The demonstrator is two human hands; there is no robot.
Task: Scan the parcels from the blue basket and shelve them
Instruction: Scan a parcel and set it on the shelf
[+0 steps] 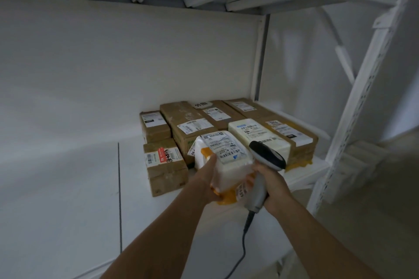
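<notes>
White shelving (pixel 68 188) carries a cluster of taped cardboard boxes (pixel 186 124) and a white bagged parcel (pixel 256 136) toward its back right. Just in front of them, the left hand (pixel 209 179) holds a white-and-yellow labelled parcel (pixel 226 154), fingers clamped on its left side. The right hand (pixel 272 186) has its fingers wrapped round a corded barcode scanner (pixel 265 161), whose head sits beside that parcel.

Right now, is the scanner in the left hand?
No, the right hand grips the scanner while the left hand holds the white parcel.
</notes>
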